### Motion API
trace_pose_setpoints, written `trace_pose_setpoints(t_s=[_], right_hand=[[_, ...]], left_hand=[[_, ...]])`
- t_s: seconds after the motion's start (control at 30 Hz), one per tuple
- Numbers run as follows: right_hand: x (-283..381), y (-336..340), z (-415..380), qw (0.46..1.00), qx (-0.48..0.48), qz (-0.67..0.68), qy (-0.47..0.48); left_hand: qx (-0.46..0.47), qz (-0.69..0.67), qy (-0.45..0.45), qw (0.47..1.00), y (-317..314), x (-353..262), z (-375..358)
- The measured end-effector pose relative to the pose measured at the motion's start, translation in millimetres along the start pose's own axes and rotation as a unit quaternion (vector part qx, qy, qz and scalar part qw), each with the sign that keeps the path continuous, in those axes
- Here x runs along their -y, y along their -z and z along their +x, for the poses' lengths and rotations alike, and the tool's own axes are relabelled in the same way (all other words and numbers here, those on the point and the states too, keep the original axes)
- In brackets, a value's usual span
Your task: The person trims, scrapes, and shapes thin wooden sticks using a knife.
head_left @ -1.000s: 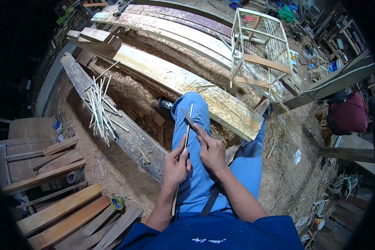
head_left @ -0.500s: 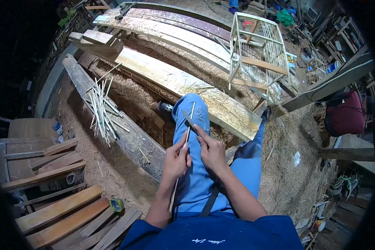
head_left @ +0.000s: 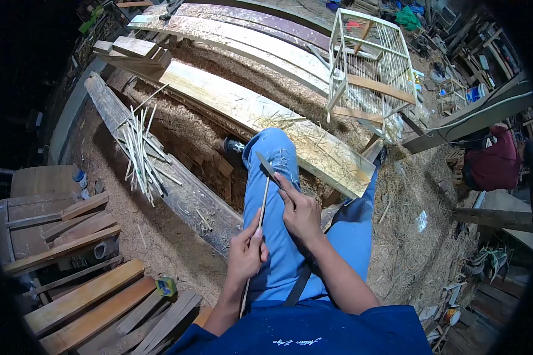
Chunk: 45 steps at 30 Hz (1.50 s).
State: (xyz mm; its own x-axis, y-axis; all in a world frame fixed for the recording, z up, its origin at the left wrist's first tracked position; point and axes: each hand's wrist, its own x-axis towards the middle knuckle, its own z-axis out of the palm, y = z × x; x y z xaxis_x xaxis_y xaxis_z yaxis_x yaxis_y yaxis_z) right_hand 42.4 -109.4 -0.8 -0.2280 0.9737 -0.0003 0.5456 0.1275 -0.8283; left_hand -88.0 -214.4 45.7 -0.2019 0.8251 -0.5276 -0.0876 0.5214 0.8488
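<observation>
Over my raised knee, my left hand (head_left: 247,253) is closed round a thin pale wooden stick (head_left: 263,204). The stick runs from the knife down past my wrist toward my lap. In my right hand (head_left: 301,213) is a knife (head_left: 266,166), its dark blade pointing up and to the left over the denim. The stick's upper end meets the blade close to my right fingers. My fingers cover most of the knife's handle. To the left, a bundle of similar pale sticks (head_left: 141,151) lies on a weathered plank (head_left: 189,192).
A long pale beam (head_left: 231,106) crosses in front of my knee, with stacked wood blocks (head_left: 137,48) at its left end. A slatted wooden cage (head_left: 373,71) stands at the back right. Boards (head_left: 89,296) and a yellow tape measure (head_left: 166,287) lie at lower left. Shavings cover the floor.
My left hand has moved down toward my body, drawing the stick back along the blade. Its far end, which stuck out beyond the knife, is now at the blade. My right hand stays nearly in place.
</observation>
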Motion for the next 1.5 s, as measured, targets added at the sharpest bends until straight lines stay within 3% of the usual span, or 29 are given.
trace_pose_setpoints(t_s=[0.2, 0.53, 1.07, 1.33, 1.5], right_hand=[[-5, -4, -1, 1.0, -0.019, 0.006, 0.006], [-8, 5, -9, 0.999, 0.027, 0.032, -0.011], [0, 1, 1, 1.0, 0.006, -0.007, -0.024], [-5, 5, -11, 1.0, 0.017, 0.024, 0.0], [-8, 1, -9, 0.999, 0.014, 0.031, -0.003]], left_hand=[[0.023, -0.018, 0.012, 1.0, 5, 14, -14], [0.031, -0.026, -0.031, 0.999, -10, -16, 70], [0.011, -0.015, 0.007, 1.0, -3, 14, -22], [0.016, -0.036, -0.028, 0.999, -11, -15, 57], [0.016, -0.031, -0.048, 0.998, -13, -16, 64]])
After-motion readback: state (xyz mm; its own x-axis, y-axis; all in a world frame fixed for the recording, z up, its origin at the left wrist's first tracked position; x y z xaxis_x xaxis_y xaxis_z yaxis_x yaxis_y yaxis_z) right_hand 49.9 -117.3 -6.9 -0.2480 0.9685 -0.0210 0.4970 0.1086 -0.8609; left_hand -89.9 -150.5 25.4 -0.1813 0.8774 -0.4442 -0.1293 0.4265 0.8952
